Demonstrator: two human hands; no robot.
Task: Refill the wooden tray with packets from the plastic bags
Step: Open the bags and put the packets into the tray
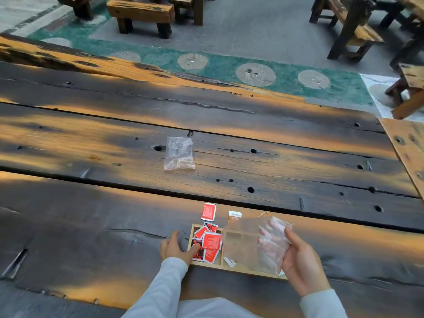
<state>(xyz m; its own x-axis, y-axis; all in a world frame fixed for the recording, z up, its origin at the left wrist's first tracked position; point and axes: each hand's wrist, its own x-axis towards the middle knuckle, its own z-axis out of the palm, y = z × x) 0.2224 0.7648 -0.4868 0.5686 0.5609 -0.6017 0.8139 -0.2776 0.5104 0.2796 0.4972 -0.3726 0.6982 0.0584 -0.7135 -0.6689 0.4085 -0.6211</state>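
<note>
On scorched plank table [114, 138] w/ benches [140, 14] beyond: wooden tray [241, 268].

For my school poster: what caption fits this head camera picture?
Right hand holds a clear plastic bag over the wooden tray; left hand steadies it beside red packets.

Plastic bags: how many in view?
2. One plastic bag lies flat mid-table, apart from everything. The other bag is held in the right hand over the wooden tray. None visible elsewhere, though one could be hidden beneath the held bag.
</note>
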